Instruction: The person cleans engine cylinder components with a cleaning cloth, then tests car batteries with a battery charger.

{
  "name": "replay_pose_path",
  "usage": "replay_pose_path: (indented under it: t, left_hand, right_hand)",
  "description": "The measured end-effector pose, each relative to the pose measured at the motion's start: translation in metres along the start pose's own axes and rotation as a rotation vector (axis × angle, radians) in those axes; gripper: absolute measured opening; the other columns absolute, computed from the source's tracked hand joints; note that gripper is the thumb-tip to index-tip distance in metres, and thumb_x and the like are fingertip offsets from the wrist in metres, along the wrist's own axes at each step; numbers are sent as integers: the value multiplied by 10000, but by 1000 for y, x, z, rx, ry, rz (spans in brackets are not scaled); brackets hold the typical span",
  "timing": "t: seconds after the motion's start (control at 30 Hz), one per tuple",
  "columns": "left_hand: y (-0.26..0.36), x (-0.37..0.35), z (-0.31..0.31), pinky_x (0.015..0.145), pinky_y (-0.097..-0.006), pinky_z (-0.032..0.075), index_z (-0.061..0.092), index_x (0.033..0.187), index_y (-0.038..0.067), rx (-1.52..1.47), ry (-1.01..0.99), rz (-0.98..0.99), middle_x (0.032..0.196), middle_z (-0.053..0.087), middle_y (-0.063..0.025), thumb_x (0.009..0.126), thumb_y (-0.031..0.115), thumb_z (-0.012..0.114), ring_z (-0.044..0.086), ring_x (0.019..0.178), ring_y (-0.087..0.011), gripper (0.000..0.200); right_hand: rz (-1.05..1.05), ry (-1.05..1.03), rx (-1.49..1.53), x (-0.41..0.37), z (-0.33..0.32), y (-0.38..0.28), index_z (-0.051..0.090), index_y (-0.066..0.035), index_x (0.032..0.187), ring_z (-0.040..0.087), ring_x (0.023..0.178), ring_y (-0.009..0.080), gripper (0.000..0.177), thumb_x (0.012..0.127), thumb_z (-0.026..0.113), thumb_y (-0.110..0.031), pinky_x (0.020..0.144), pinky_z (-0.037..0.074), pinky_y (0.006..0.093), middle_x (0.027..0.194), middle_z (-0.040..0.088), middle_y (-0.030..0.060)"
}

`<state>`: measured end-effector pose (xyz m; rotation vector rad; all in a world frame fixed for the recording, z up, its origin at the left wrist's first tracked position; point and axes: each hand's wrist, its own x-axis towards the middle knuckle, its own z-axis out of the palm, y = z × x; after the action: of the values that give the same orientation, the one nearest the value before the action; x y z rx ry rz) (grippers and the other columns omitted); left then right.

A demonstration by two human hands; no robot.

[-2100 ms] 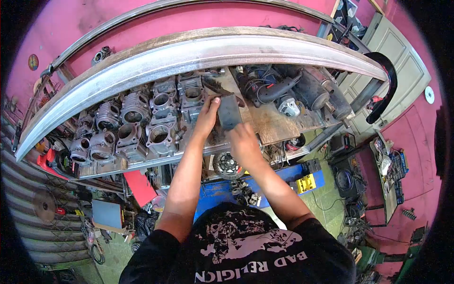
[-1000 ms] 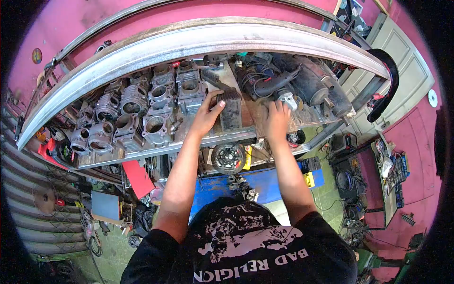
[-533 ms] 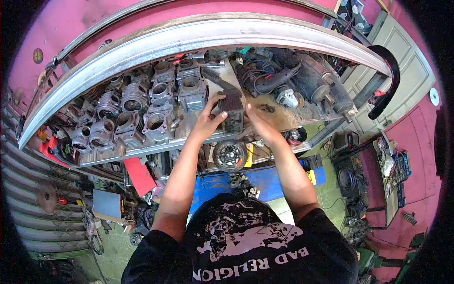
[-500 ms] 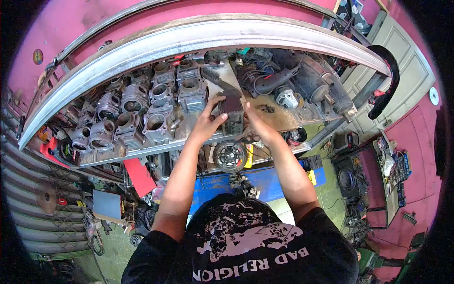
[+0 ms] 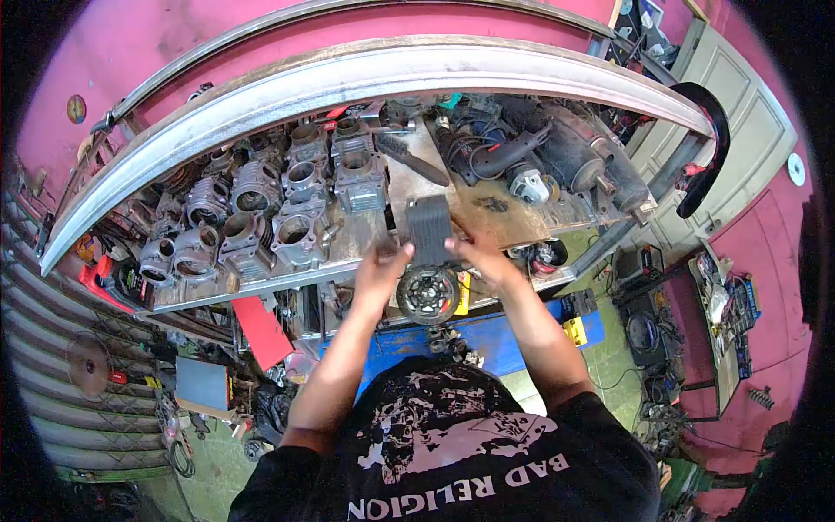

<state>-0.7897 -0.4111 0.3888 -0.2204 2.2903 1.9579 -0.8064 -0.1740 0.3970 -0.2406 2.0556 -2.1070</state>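
Observation:
A dark grey block with ribbed faces (image 5: 428, 228) sits between my hands at the front edge of the workbench (image 5: 509, 217). My left hand (image 5: 380, 277) is at its near left corner, thumb against the side and fingers smeared by motion. At the near right corner my right hand (image 5: 484, 261) has its thumb on the block's edge, with the other fingers curled below and partly hidden. Just beyond the block lies a black brush (image 5: 413, 160). Below my hands shows a round metal wheel-like part (image 5: 428, 294).
Several engine cylinders (image 5: 296, 230) stand in rows on the left of the bench. To the right are an angle grinder (image 5: 528, 184) and a dark exhaust muffler (image 5: 574, 157). A white-faced beam (image 5: 374, 76) arches across above the bench. A red panel (image 5: 263, 334) hangs at the lower left.
The block has come down and nearer to me and turned, now showing a ribbed grey face. My left hand has slid from its top to its near left corner. The brush handle is uncovered.

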Motion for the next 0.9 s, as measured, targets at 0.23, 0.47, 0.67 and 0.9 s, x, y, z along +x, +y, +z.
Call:
replay_pose_path:
  t: [0.23, 0.47, 0.67, 0.9]
  left_hand:
    - [-71, -56, 7, 1037, -390, 497, 478, 1487, 12, -499, -497, -101, 1346, 635, -142, 874, 472, 805, 623, 1215, -270, 833]
    - [-29, -64, -9, 1157, -494, 363, 407, 1498, -51, 425, -396, 486, 1410, 537, -254, 544, 342, 967, 488, 1318, -418, 1174]
    - [63, -27, -13, 1127, -507, 368, 403, 1487, 16, 666, -221, 827, 1438, 493, -207, 455, 237, 949, 440, 1289, -436, 1188]
    - [71, 47, 2, 1153, -499, 353, 340, 1524, 59, 661, -110, 827, 1497, 458, -168, 443, 195, 965, 429, 1309, -408, 1256]
  right_hand:
    - [80, -213, 89, -73, 16, 44, 160, 16, 1649, 440, 1434, 275, 1195, 777, 903, -326, 1212, 321, 390, 1609, 404, 214]
    - [-134, -288, -410, -98, 0, 47, 74, 2, 1658, 358, 1496, 304, 1466, 508, 966, -177, 1244, 285, 440, 1645, 331, 218]
    - [-519, -134, -1127, -35, -9, -54, 296, -37, 1567, 501, 1206, 421, 1235, 520, 932, -193, 1046, 367, 531, 1477, 492, 217]
    - [-706, -11, -1335, 49, -34, -56, 319, -15, 1564, 492, 1240, 380, 1094, 622, 866, -118, 1073, 346, 492, 1476, 527, 178]
